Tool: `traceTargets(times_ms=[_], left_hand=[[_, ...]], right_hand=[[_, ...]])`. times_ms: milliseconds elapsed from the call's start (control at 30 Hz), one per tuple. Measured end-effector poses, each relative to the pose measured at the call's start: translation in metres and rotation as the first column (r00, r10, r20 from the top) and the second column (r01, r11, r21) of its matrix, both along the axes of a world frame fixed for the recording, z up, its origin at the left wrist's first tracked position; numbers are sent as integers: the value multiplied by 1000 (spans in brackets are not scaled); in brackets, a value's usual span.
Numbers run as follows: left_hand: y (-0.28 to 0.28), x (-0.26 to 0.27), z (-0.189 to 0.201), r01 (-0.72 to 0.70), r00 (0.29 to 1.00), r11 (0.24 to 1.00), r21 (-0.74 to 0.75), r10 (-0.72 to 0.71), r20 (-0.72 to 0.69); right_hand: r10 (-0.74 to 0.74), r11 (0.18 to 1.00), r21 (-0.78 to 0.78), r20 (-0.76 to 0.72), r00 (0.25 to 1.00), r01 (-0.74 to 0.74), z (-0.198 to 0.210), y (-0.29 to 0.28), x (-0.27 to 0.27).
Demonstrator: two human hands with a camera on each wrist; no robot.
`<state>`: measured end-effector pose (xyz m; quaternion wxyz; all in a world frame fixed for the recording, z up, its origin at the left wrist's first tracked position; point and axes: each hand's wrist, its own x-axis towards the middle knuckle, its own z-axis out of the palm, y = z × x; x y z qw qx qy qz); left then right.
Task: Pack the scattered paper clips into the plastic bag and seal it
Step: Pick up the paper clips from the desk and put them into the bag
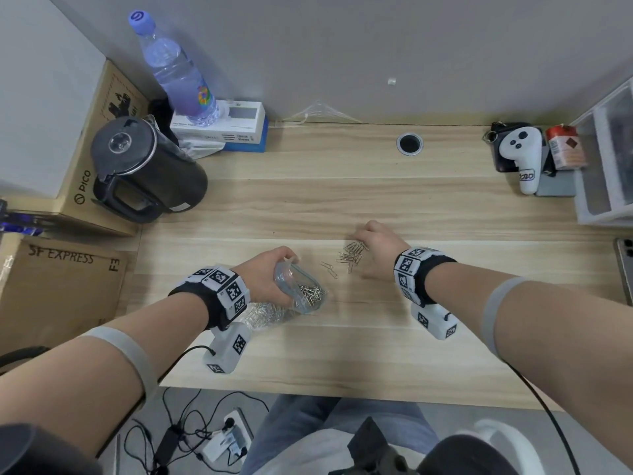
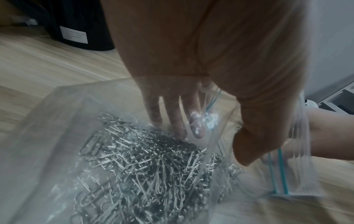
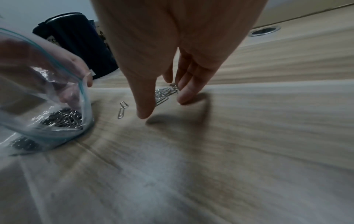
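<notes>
The left hand (image 1: 265,274) grips the open mouth of the bag (image 1: 301,296), which lies on the desk (image 1: 342,354) with many clips (image 2: 145,163) inside. The right hand (image 1: 376,245), fingers extended and relaxed, rests over a loose pile of clips (image 1: 352,255) just right of the bag. Two linked clips (image 3: 122,109) lie between pile and bag.

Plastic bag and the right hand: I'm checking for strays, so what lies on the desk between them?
Two linked paper clips lie alone on bare wood between the plastic bag and the right hand, seen in the head and right wrist views.
</notes>
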<state>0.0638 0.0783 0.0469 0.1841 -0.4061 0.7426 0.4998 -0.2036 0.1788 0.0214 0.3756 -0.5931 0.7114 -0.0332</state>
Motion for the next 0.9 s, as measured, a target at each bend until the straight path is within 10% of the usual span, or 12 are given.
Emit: traceTargets(times_ms=[900], left_hand=[[0,-3,-2,-47,999,999,2,47,27]], right_hand=[[189,981,-41,35,981,-188,-1,-13,20]])
